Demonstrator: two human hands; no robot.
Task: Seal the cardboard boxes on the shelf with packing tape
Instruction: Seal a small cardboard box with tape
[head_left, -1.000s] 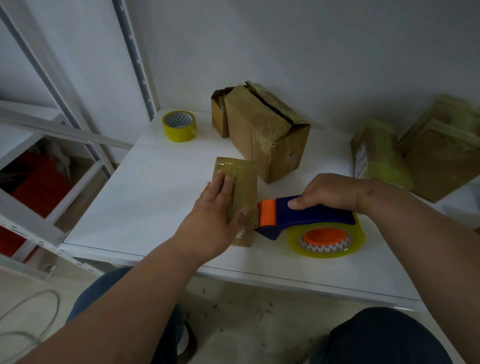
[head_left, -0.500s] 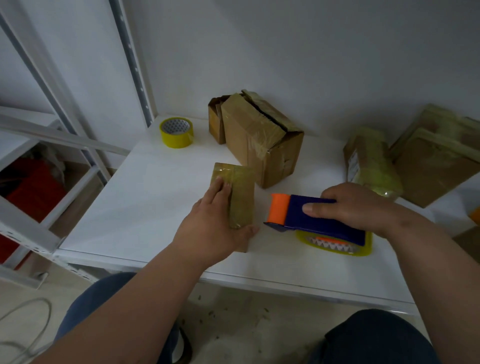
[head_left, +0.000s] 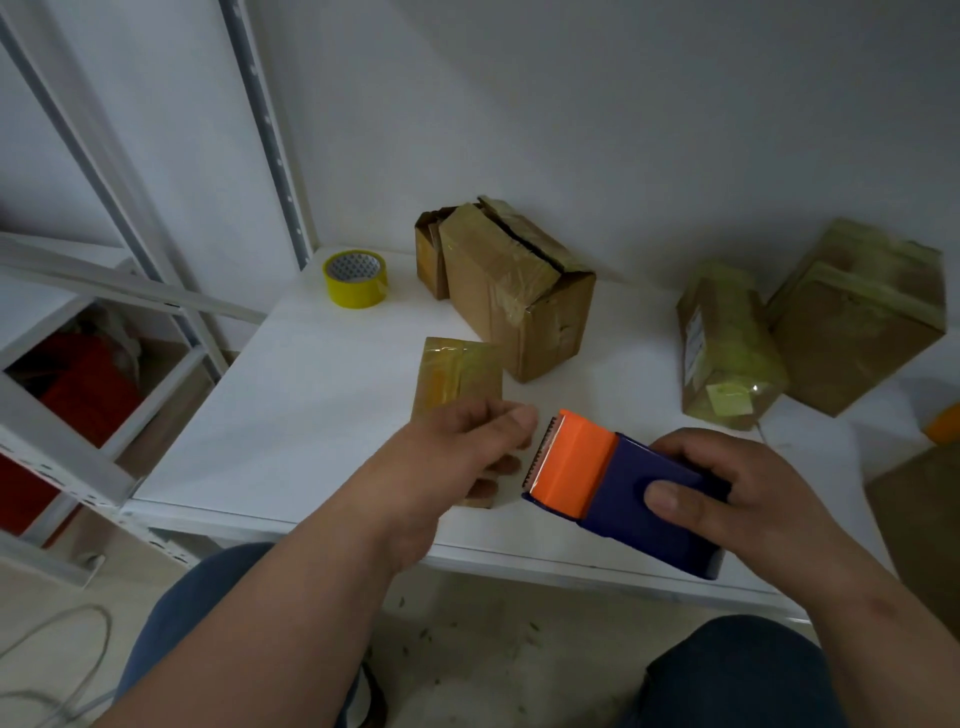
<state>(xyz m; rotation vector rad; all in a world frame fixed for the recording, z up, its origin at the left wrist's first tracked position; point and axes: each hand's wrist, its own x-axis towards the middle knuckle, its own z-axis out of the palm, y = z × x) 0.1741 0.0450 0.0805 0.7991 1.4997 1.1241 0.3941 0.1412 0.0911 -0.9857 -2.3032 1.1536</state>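
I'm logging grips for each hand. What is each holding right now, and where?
Right hand grips the tape dispenser by its blue body. Left hand has fingers curled at the small box's near end; grip unclear.
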